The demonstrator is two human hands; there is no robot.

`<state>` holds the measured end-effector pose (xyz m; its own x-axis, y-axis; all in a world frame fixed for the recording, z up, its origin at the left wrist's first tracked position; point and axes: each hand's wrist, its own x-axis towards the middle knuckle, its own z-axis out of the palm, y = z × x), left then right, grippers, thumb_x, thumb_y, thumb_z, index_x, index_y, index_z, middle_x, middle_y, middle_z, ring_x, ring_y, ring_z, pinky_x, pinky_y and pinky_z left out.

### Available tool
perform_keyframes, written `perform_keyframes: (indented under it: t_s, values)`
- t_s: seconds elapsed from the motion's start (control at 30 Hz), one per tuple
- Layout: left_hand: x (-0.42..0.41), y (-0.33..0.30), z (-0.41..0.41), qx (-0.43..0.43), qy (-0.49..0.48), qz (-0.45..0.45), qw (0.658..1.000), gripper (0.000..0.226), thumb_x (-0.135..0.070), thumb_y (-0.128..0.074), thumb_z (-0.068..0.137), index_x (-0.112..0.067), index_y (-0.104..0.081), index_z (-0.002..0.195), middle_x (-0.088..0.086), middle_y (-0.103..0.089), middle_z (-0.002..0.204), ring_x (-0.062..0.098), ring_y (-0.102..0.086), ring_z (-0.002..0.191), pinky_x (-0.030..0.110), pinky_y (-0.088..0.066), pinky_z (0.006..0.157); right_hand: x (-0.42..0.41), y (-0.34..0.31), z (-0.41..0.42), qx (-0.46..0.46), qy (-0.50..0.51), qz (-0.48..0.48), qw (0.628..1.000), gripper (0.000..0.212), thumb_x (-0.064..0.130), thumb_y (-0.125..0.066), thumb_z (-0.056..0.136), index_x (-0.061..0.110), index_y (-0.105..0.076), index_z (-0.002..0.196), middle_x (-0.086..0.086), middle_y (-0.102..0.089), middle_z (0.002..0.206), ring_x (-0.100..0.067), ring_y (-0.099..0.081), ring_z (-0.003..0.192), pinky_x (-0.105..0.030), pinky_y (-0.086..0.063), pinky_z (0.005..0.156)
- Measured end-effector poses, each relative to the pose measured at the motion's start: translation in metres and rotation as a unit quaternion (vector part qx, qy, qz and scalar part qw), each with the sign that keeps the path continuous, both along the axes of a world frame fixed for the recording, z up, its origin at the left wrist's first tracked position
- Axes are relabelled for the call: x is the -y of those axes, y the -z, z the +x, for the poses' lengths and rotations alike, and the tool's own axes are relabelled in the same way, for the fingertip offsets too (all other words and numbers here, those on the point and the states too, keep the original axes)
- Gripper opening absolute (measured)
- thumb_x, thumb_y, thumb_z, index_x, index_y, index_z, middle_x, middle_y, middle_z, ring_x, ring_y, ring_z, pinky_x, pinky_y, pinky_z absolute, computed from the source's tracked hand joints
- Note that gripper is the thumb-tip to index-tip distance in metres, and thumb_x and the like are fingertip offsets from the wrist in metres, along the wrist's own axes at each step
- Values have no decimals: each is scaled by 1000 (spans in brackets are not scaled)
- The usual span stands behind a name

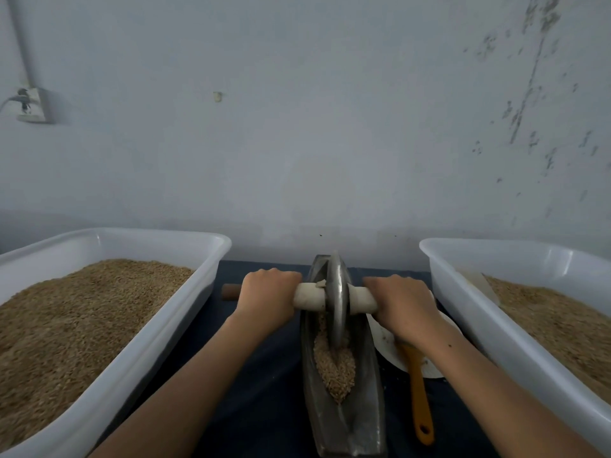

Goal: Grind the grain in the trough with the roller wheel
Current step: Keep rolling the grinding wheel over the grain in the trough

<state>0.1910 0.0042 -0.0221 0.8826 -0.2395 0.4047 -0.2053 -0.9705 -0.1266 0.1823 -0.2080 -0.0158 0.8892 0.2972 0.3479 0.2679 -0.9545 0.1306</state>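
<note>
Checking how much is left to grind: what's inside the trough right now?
The trough holds a pile of grain in its near half, with the roller wheel standing in it. The wheel hides the far end, so any grain there can't be seen.

A shiny metal roller wheel (336, 302) sits in a dull metal trough (370, 391). Glossy white plastic tubs (158, 322) flank a matt dark cloth (258, 375).
</note>
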Motion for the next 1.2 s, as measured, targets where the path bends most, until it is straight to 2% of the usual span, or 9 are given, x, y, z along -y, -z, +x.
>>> perform_keyframes:
  t_s: [0.1, 0.33, 0.43, 0.6, 0.7, 0.83, 1.0, 1.1, 1.2]
  values:
    - [-3, -3, 0, -34, 11, 10, 999, 20, -31, -58, 85, -25, -56, 104, -3, -63, 97, 17, -59, 88, 29, -35, 68, -1, -1, 1, -4, -1, -19, 1000, 13, 22, -54, 89, 29, -51, 100, 3, -63, 95, -19, -56, 81, -29, -32, 65]
    - [-5, -17, -6, -248, 11, -2, 969, 38, -31, -71, 75, -19, -60, 110, -4, -54, 82, 16, -53, 78, 29, -42, 69, 4, -16, -1, -166, -26, -66, 984, 22, 22, -65, 79, 26, -59, 100, 6, -57, 83, -13, -55, 74, -23, -32, 53]
    - [-3, -18, -7, -224, -3, 6, 975, 38, -31, -70, 76, -20, -59, 110, -5, -53, 81, 16, -53, 78, 29, -42, 69, 4, -12, 0, -135, -27, -56, 989, 23, 21, -63, 80, 28, -60, 102, 5, -63, 89, -14, -58, 77, -24, -33, 54]
    - [2, -8, -6, -69, -17, 19, 997, 26, -31, -60, 85, -23, -56, 109, -1, -63, 101, 19, -59, 92, 30, -38, 70, 1, -1, 2, -20, -7, -17, 1000, 10, 24, -54, 88, 31, -48, 93, 5, -64, 94, -17, -56, 78, -28, -33, 63]
    - [3, -5, -6, -32, -20, 3, 999, 22, -31, -59, 87, -24, -55, 108, -1, -62, 102, 19, -59, 93, 29, -36, 69, -1, 4, 3, 29, -1, -10, 1000, 9, 25, -53, 91, 28, -50, 99, 4, -64, 93, -18, -58, 81, -29, -31, 64]
    - [2, -9, -6, -83, -17, 21, 996, 28, -29, -61, 85, -20, -57, 111, 1, -63, 101, 19, -60, 91, 29, -40, 71, 4, -4, 4, -33, -21, -25, 999, 12, 25, -56, 88, 32, -46, 92, 4, -63, 94, -16, -55, 79, -29, -33, 63]
    - [-1, -17, -9, -214, -15, 22, 976, 42, -32, -71, 75, -17, -58, 112, -4, -52, 81, 16, -52, 76, 30, -41, 67, 9, -12, 5, -166, -41, -52, 984, 25, 25, -66, 81, 29, -60, 105, 5, -64, 94, -13, -59, 82, -24, -37, 59]
    - [0, -18, -8, -215, -15, 21, 976, 42, -32, -72, 75, -18, -58, 112, -4, -51, 81, 16, -52, 77, 30, -41, 68, 8, -14, 4, -177, -35, -54, 982, 27, 25, -66, 80, 27, -61, 106, 4, -65, 94, -13, -60, 82, -23, -38, 58]
    - [0, -16, -6, -180, -20, 19, 983, 36, -32, -69, 76, -20, -59, 109, -3, -57, 86, 17, -54, 79, 30, -40, 68, 4, -9, 3, -124, -21, -45, 991, 19, 23, -62, 83, 27, -59, 101, 4, -64, 93, -15, -59, 81, -25, -33, 57]
